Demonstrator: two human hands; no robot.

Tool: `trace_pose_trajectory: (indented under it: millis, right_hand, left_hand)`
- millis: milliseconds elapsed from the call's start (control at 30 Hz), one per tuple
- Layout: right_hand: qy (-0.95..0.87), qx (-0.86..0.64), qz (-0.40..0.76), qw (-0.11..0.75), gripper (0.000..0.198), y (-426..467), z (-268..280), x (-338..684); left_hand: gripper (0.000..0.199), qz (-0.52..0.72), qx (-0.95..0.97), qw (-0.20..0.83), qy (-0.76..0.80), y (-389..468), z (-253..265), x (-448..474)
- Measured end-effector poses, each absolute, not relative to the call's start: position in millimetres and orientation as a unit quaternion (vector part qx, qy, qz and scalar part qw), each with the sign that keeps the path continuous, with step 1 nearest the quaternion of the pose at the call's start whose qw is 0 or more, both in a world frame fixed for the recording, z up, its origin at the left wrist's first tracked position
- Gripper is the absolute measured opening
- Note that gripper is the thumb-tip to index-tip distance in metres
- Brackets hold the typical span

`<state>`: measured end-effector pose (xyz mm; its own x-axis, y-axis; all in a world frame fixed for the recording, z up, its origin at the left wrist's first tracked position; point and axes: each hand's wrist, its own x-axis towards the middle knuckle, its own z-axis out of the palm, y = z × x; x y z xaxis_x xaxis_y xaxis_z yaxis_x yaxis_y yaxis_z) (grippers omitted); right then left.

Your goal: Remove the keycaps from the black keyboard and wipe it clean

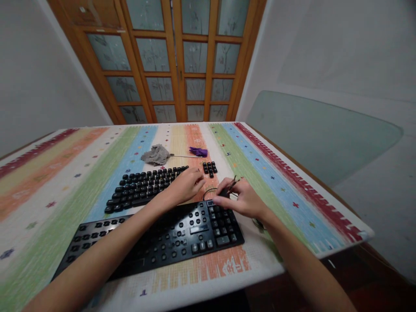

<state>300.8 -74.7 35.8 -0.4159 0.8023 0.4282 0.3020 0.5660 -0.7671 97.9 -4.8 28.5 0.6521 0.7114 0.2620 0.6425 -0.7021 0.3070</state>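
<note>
From my end I've got the right hand [245, 200] pinched on a small dark thing [232, 186] by the keyboard [178, 243]'s far right corner, near the front of the surface [286, 203]. Left hand [186, 185]'s by the loose keycaps [150, 190], can't tell if it's gripping anything tbh.

There is one computer keyboard [162, 243]. Near its far edge are one left hand [186, 184] and one right hand [244, 197]. Beyond the keyboard lie one large keycap group [138, 190], one small keycap group [209, 168], one grey cloth [156, 155], one purple glove [199, 152].
</note>
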Motion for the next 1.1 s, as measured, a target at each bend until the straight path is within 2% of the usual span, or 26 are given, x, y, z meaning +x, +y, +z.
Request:
trace_pose_trajectory:
  millis: [133, 300, 400, 533, 700, 933, 1100]
  right_hand:
    - [-0.845, -0.263, 0.321, 0.338, 0.024, -86, 28, 287]
    - [-0.862, -0.231, 0.353, 0.280, 0.027, -94, 16, 274]
    - [-0.864, -0.243, 0.354, 0.263, 0.029, -95, 14, 271]
    - [-0.864, -0.245, 0.348, 0.267, 0.034, -95, 13, 268]
    - [-0.880, -0.209, 0.306, 0.297, 0.035, -100, 8, 260]
    - [-0.914, -0.134, 0.277, 0.265, 0.027, -107, 2, 252]
    - [-0.906, -0.204, 0.285, 0.238, 0.027, -105, 7, 254]
  left_hand:
    - [0.042, 0.189, 0.903, 0.165, 0.350, -55, 39, 71]
    - [0.035, 0.202, 0.883, 0.223, 0.361, -113, 32, 42]
    - [0.022, 0.233, 0.863, 0.216, 0.393, -140, 16, 34]
    - [0.029, 0.279, 0.841, 0.208, 0.414, -165, -10, 40]
    - [0.028, 0.345, 0.824, 0.138, 0.427, -175, -33, 52]
    - [0.029, 0.335, 0.837, 0.140, 0.409, -175, -37, 49]
    - [0.021, 0.339, 0.830, 0.139, 0.420, -175, -34, 50]
